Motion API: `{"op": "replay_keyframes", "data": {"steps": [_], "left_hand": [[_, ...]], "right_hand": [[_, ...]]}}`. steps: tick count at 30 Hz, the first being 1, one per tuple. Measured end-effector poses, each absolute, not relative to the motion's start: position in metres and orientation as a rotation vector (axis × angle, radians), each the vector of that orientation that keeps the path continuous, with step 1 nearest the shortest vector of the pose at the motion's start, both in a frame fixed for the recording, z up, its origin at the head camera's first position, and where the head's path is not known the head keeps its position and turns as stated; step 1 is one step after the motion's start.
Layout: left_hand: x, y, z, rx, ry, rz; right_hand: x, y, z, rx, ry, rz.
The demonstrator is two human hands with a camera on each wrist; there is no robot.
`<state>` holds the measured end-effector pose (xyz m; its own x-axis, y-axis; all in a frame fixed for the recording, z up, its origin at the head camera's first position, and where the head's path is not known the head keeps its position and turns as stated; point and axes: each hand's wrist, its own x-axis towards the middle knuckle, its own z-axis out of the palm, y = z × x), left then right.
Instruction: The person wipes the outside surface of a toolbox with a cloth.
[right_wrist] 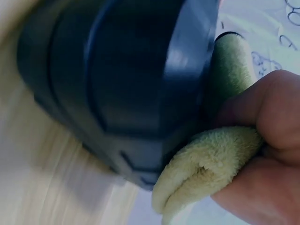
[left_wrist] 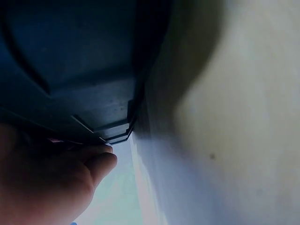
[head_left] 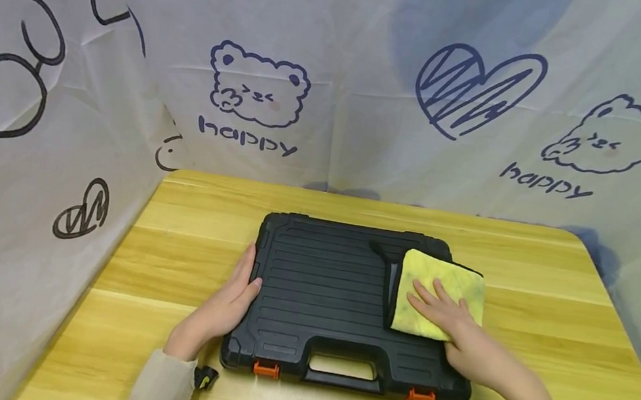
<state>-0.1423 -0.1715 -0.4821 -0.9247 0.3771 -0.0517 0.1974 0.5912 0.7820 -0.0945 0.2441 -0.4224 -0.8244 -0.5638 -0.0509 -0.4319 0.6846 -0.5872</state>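
Note:
A black plastic tool case (head_left: 323, 279) with orange latches lies flat on the table, its handle toward me. Along its left side my left hand (head_left: 228, 302) steadies it, fingers straight against the edge and thumb at the top rim. On the case's right part lies a folded yellow cloth (head_left: 425, 274) with black edging. My right hand (head_left: 452, 320) presses on it with fingers spread. In the right wrist view the cloth (right_wrist: 206, 164) hangs over the case's side. The left wrist view shows the case's side wall (left_wrist: 93, 89) close up beside the hand.
The wood-grain table (head_left: 195, 205) extends around the case on all sides. Behind and to the left hang white sheets (head_left: 358, 132) with drawn bears, hearts and lettering. Each wrist wears a small black device (head_left: 206, 378).

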Motion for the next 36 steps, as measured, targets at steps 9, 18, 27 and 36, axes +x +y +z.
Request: {"op": "replay_keyframes", "data": {"steps": [9, 18, 27, 36], "left_hand": [[-0.143, -0.172, -0.482, 0.481, 2.608, 1.23], [-0.146, -0.172, -0.48, 0.495, 2.606, 1.24], [-0.143, -0.172, -0.482, 0.467, 2.601, 1.243], [-0.14, -0.168, -0.479, 0.491, 2.59, 1.272]], "right_hand": [[-0.059, 0.227, -0.42, -0.808, 2.722, -0.806], [-0.032, 0.219, -0.426, -0.901, 2.704, -0.861], [-0.02, 0.23, -0.431, -1.27, 2.517, -0.984], [-0.029, 0.257, -0.419, -1.292, 2.278, -1.095]]}}
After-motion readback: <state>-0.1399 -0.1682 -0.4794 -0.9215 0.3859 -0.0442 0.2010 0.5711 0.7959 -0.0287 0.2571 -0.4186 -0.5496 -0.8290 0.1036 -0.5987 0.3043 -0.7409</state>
